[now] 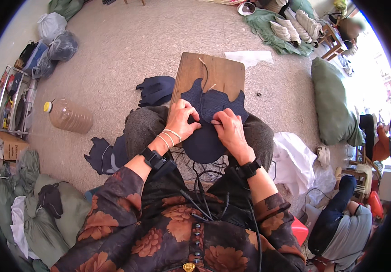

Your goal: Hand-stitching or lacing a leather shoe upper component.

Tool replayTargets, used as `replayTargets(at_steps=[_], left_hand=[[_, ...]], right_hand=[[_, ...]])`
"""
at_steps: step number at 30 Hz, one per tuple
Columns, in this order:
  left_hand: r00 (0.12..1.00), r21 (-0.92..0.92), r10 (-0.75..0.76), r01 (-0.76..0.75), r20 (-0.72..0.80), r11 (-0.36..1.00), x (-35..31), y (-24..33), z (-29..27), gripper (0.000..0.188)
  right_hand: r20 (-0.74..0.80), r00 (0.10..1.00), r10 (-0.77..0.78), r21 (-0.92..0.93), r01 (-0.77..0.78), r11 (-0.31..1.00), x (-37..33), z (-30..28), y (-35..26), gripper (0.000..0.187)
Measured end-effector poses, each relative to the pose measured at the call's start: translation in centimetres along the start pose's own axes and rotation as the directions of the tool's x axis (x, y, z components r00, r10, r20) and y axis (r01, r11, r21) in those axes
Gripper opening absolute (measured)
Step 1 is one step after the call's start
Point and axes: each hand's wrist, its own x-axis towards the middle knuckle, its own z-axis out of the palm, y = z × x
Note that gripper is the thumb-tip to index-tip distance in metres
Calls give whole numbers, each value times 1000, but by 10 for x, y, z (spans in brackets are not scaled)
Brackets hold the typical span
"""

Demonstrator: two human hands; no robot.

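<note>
A dark blue fabric piece (204,141) with a curved, notched outline lies over my lap and the near end of a wooden board (220,68). My left hand (182,121) is closed at its left side, thumb and fingers curled together on the cloth. Across from it, my right hand (230,129) pinches the cloth between thumb and fingertips. A thin dark cord (206,70) with light tips runs over the board and down onto the fabric between my hands. Whether either hand also grips the cord is hidden by the fingers.
More dark blue pieces (156,89) lie left of the board, others (107,156) by my left knee. A large plastic bottle (70,116) lies on the floor. Green sacks (336,102) and white sheeting (293,158) are at right. Another person (342,231) sits at lower right. Black cables (200,186) cross my lap.
</note>
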Motion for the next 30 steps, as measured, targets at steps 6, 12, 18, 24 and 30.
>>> replayTargets(at_steps=[6, 12, 18, 24, 30], left_hand=[[1000, 12, -17, 17, 0, 1000, 1, -1, 0, 24], [999, 70, 19, -17, -38, 997, 1, 0, 4, 21], [995, 154, -102, 103, -19, 983, 6, 19, 0, 19], [999, 332, -9, 23, -43, 943, 9, 22, 5, 26], [999, 298, -5, 18, -45, 954, 8, 19, 6, 22]], right_hand=[[65, 988, 138, 280, -151, 948, 10, -11, 11, 6], [14, 997, 78, 257, -79, 963, 10, -7, 14, 4], [14, 991, 131, 297, -130, 946, 16, -15, 0, 5], [144, 964, 224, 792, -248, 557, 26, -29, -3, 14], [58, 943, 328, 872, -208, 444, 35, -73, -4, 23]])
